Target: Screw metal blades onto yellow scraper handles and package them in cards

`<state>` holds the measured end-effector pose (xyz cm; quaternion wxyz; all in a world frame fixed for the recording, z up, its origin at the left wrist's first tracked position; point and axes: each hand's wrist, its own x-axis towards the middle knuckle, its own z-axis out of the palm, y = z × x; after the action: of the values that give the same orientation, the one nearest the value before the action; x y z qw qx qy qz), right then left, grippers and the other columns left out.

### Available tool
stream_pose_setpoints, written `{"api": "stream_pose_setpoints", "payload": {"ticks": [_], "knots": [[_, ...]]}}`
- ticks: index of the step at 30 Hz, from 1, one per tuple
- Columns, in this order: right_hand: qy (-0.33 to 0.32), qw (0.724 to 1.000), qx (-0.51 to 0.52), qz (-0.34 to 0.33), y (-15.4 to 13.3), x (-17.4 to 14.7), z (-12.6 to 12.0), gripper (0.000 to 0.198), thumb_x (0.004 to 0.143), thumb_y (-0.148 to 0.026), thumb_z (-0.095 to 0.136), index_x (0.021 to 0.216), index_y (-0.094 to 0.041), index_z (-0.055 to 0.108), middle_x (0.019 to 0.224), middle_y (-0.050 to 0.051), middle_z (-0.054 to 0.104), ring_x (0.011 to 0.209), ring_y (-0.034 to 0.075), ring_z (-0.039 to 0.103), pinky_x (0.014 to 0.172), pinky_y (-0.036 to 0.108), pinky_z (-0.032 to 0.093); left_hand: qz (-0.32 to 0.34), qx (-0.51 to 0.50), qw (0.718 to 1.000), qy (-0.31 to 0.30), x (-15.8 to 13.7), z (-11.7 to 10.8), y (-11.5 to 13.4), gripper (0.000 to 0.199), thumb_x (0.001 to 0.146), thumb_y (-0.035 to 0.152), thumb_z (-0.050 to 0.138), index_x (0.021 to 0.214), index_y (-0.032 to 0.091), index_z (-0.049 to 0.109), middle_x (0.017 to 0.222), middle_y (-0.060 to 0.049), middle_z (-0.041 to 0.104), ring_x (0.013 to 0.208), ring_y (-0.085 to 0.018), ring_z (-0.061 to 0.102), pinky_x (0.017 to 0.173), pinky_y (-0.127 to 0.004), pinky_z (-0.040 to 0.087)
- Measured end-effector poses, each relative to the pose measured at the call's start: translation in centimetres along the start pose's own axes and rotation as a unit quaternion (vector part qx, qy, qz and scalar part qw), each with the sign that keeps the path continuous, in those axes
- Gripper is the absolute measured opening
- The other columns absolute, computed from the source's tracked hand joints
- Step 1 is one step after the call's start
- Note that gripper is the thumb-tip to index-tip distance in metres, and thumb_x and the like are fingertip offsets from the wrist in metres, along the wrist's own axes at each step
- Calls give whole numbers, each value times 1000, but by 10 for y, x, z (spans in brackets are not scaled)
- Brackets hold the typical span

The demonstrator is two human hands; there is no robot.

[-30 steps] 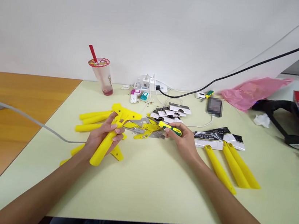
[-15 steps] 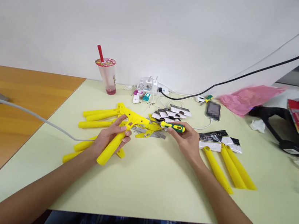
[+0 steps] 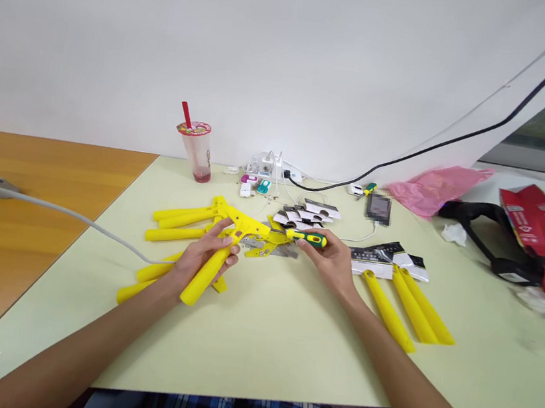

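Note:
Wrapped round a yellow plastic handle with a angled head [image 3: 206,272], my left hand [image 3: 201,253] holds it tilted above the table. A screwdriver [image 3: 309,238] with a yellow and green grip is pinched in my right hand [image 3: 332,263]. Its shaft points left and its tip meets the right end of the yellow head. Behind and below the two hands lies a pile of yellow pieces with metal blades [image 3: 262,248]. More yellow handles [image 3: 175,234] lie to the left, partly behind my left hand and forearm.
Packaged yellow handles [image 3: 397,304] lie right of my right hand. Black-and-white packets [image 3: 304,215] sit behind the pile. Toward the wall stand a drink cup [image 3: 197,154], a power strip [image 3: 270,165] and a phone-like device [image 3: 379,209]. A grey cable [image 3: 93,227] crosses the left side.
The screwdriver has come slightly left, its tip now at the end of the yellow head. The camera view has shifted a little; both hands keep their grips.

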<state>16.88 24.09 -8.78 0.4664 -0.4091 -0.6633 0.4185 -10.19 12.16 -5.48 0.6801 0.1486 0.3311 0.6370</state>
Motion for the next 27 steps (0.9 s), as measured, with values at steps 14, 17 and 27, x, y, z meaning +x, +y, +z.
{"api": "stream_pose_setpoints", "payload": {"ticks": [14, 17, 27], "knots": [[65, 993, 94, 4, -23, -4, -5, 38, 83, -51, 89, 109, -26, 76, 94, 4, 78, 86, 27, 78, 89, 47, 66, -36, 17, 999, 22, 3, 3, -7, 57, 80, 5, 82, 129, 22, 59, 102, -6, 66, 76, -14, 69, 61, -21, 55], [67, 991, 118, -6, -25, -6, -5, 34, 86, -48, 88, 109, -26, 76, 94, 3, 77, 84, 26, 79, 90, 48, 67, -64, 27, 997, 21, -1, 9, -11, 52, 79, 6, 83, 124, 20, 60, 96, -5, 64, 75, -14, 68, 59, -21, 54], [-1, 990, 140, -3, -31, -17, -1, 30, 88, -47, 87, 108, -27, 77, 98, 4, 76, 81, 26, 79, 84, 46, 66, -118, 23, 993, -9, -8, 15, -26, 46, 78, 6, 84, 117, 18, 62, 101, -7, 66, 75, -15, 70, 58, -22, 54]]}}
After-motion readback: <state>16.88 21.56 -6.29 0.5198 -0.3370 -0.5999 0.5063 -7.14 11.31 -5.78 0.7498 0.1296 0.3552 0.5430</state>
